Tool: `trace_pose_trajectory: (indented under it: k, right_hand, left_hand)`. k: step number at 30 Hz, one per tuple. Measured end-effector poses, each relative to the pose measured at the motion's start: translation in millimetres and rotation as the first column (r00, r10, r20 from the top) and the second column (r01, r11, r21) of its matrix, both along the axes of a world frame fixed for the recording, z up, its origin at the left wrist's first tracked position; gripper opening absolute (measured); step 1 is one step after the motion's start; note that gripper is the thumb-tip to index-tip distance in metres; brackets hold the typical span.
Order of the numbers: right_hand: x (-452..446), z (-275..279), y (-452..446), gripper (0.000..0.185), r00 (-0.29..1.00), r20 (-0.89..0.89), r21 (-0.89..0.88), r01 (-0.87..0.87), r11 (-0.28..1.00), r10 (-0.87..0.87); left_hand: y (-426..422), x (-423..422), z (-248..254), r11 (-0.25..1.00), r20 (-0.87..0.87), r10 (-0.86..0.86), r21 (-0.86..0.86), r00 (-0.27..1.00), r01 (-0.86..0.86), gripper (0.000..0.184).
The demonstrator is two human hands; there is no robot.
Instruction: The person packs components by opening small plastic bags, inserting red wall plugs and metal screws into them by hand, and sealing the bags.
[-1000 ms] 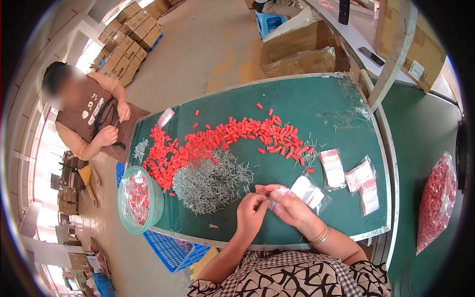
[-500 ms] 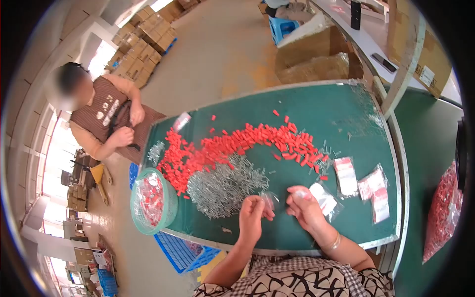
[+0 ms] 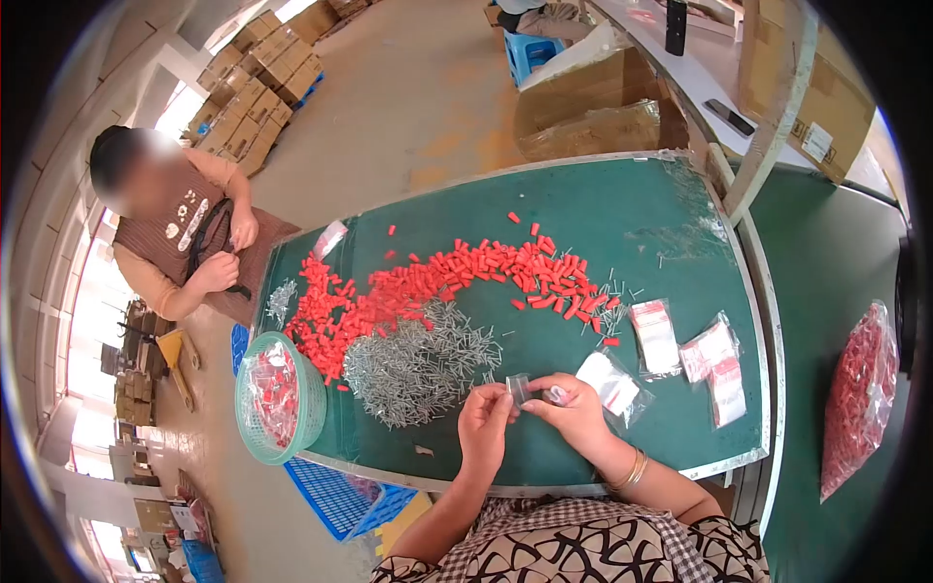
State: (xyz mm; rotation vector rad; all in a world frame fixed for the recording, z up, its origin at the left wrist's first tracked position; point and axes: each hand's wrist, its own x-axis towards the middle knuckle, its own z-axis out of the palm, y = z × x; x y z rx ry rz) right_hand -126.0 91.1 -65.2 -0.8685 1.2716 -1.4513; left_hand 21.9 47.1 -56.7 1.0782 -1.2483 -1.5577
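Note:
My left hand [image 3: 484, 428] pinches one side of a small clear plastic bag [image 3: 518, 389] above the green table [image 3: 583, 209]. On the bag's other side is my right hand [image 3: 573, 410], its fingers closed; a small pinkish piece, too small to make out, shows between them. Left of my hands lies a heap of grey screws [image 3: 413, 374]. Behind it curves a band of red plugs [image 3: 486, 260]. Right of my right hand is an opened pack of clear bags [image 3: 614, 387], with more bag packs [image 3: 654, 335] beyond it.
A green basket [image 3: 316, 398] of filled bags stands at the table's left edge. A blue crate [image 3: 335, 496] sits below it. A co-worker [image 3: 185, 228] is at the far left end. A large bag of red pieces [image 3: 857, 398] lies at the right, past a metal post [image 3: 777, 117].
My hands were apart half a second ago and have come together at the small bag. The whole view has shifted slightly with my head.

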Motion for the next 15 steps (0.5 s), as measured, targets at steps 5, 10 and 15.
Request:
trace_pose_trajectory:
  k: [5,10,15]
  right_hand:
    - [-0.8,-1.1,-0.4,0.010,0.994,0.099,0.064,-0.048,0.997,0.042]
    - [-1.6,14.1,1.7,0.010,0.971,0.069,0.162,-0.238,0.958,0.229]
    - [-3.1,20.9,1.1,0.011,0.970,-0.034,0.169,-0.232,0.958,0.241]
  left_hand:
    - [-1.2,2.6,-2.5,0.967,0.134,-0.054,-0.241,0.989,0.085,0.024]
    - [-21.0,8.1,39.7,0.788,0.509,-0.140,-0.462,0.850,0.407,0.047]
    - [-24.1,19.4,15.2,0.952,0.395,-0.115,-0.219,0.911,0.215,0.019]
